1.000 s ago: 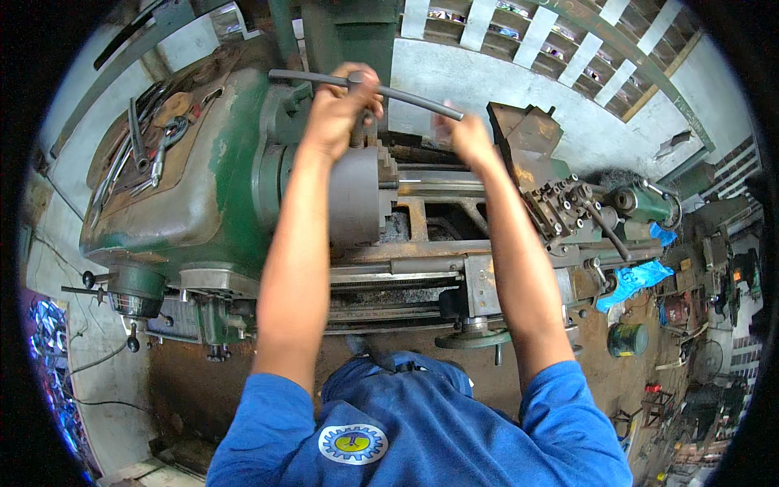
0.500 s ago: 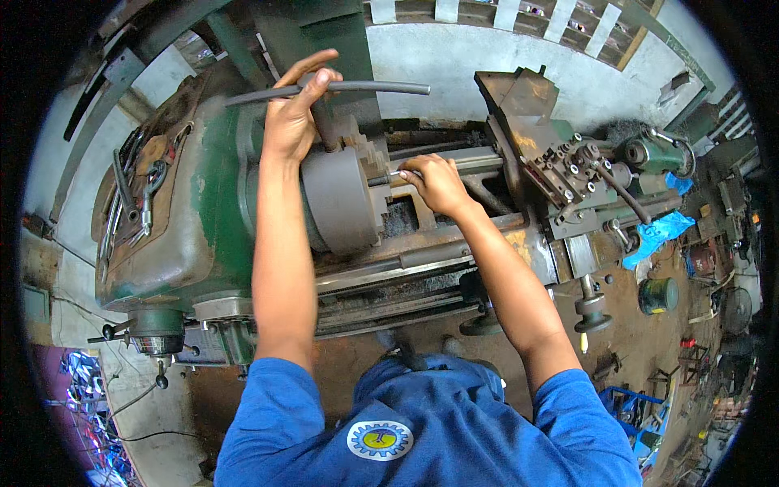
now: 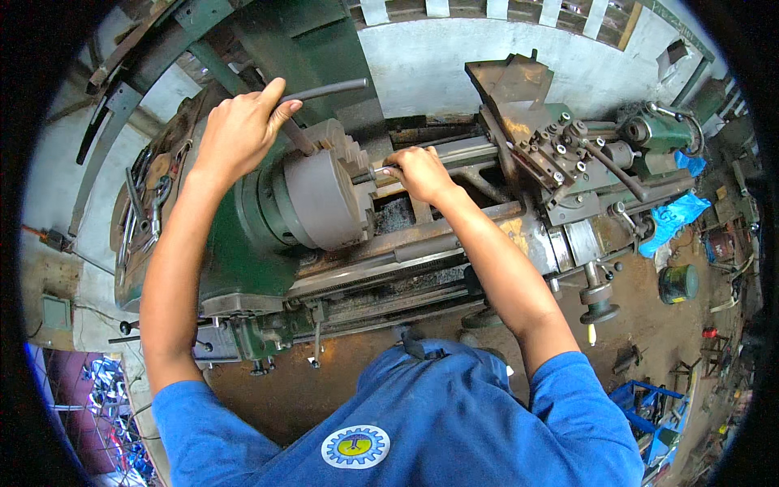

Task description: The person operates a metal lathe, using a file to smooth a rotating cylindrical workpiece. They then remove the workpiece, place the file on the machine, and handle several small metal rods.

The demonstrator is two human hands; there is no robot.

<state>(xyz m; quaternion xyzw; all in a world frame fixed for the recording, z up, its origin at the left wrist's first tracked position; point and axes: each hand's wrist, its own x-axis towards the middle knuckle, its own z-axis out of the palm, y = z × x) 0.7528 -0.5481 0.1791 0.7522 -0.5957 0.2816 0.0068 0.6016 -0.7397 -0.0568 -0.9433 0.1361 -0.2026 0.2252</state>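
In the head view, the chuck key is a dark grey metal T. Its long, round bar looks smooth and slants up to the right, and its thick stem goes down to the top of the lathe chuck. The left hand has its fingers curled around the bar, with the thumb pointing along it. The chuck is a fat grey drum, smooth on its side, with jaws cut like little stairs on its right face. A thin metal rod sticks out from the middle of that face. The fingers of the right hand pinch the rod near its shiny end. Below are the long, straight bed rails, shiny in spots and brown and greasy in others. The headstock is hard metal with worn green paint.
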